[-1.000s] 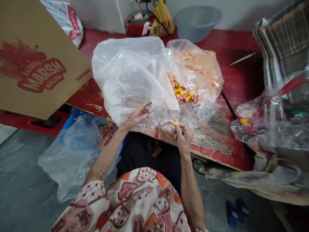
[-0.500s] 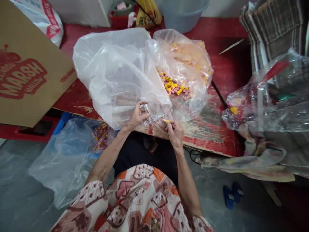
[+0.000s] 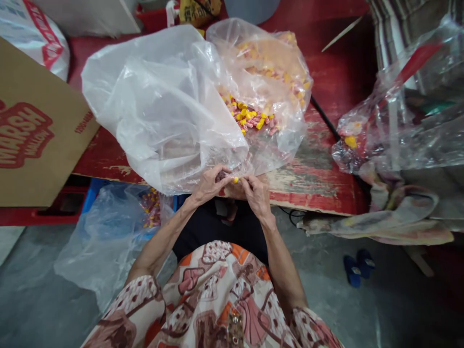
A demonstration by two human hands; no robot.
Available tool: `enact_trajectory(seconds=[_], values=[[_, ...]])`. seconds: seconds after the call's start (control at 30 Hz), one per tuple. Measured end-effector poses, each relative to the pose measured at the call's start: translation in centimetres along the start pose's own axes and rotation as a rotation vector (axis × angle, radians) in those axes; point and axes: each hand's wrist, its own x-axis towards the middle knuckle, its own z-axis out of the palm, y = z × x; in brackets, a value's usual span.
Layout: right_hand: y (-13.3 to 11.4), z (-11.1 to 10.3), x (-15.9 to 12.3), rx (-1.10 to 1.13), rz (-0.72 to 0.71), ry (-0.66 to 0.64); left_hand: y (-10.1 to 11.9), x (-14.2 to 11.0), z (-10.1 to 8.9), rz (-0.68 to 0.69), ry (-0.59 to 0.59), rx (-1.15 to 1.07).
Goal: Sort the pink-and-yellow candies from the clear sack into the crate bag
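Observation:
Over the table's front edge, my hands meet at a small pink piece with a yellow end (image 3: pixel 235 180). My right hand (image 3: pixel 258 197) pinches at the yellow end. My left hand (image 3: pixel 212 184) is closed around a small clear plastic sleeve, mostly hidden by its fingers; the pink part lies at or in it. Behind them lies a large clear bag (image 3: pixel 290 140), its open mouth showing a heap of pink and yellow pieces (image 3: pixel 250 117). A big whitish plastic bag (image 3: pixel 152 96) spreads to its left.
A printed cardboard box (image 3: pixel 43 121) stands at the left. Below it, a blue crate (image 3: pixel 92 191) holds plastic and more pieces. Clear plastic (image 3: pixel 416 125) and cloth (image 3: pixel 398 217) crowd the right side of the red worn table (image 3: pixel 319 193). Blue slippers (image 3: pixel 357 268) lie on the floor.
My hands have come together, bringing the pink and yellow piece from the right to the clear sleeve in my left hand. The whole view has shifted slightly.

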Motion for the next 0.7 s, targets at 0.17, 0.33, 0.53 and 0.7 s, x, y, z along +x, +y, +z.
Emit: enact_trajectory(seconds=[0.17, 0.33, 0.53, 0.7], values=[[2.0, -1.8, -0.4, -0.178, -0.079, 0.343, 1.9, -0.2, 0.6, 0.175, -0.177, 0.582], [3.9, -2.4, -0.2, -0.271, -0.086, 0.453, 3.4, 0.8, 0.5, 0.168, -0.353, 0.805], [5.0, -1.0, 0.2, -0.402, -0.178, 0.473, 4.0, 1.3, 0.3, 0.183, -0.371, 0.823], [5.2, -1.3, 0.0, -0.368, -0.213, 0.496, 4.2, 1.4, 1.8, 0.207, -0.188, 0.771]])
